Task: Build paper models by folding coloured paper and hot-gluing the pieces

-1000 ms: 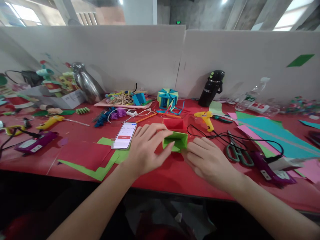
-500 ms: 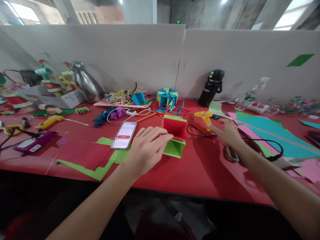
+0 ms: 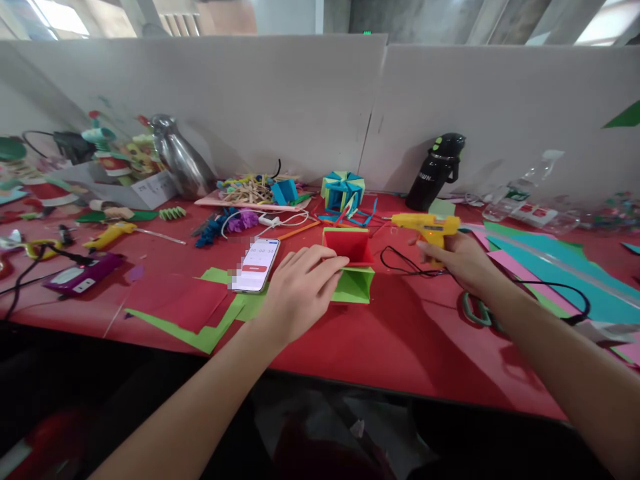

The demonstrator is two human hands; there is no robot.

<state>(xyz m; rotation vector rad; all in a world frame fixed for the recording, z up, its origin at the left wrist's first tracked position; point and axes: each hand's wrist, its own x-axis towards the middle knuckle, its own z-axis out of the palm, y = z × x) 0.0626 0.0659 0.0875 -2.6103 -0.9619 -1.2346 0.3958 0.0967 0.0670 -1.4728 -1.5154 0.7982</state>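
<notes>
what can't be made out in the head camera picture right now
All in the head view:
- Green paper box: left side hidden by the left hand.
- Yellow glue gun: grip partly hidden by the right hand.
- Scissors: blades hidden behind the right forearm.
- Green wall paper: cut off by the right edge.

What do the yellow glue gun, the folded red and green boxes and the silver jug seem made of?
Yellow glue gun: probably hard plastic, judging by its smooth, molded-looking body.
Red box and green box: likely matte paper or card, with thin, flat walls.
Silver jug: apparently polished metal, given its bright reflections.
</notes>
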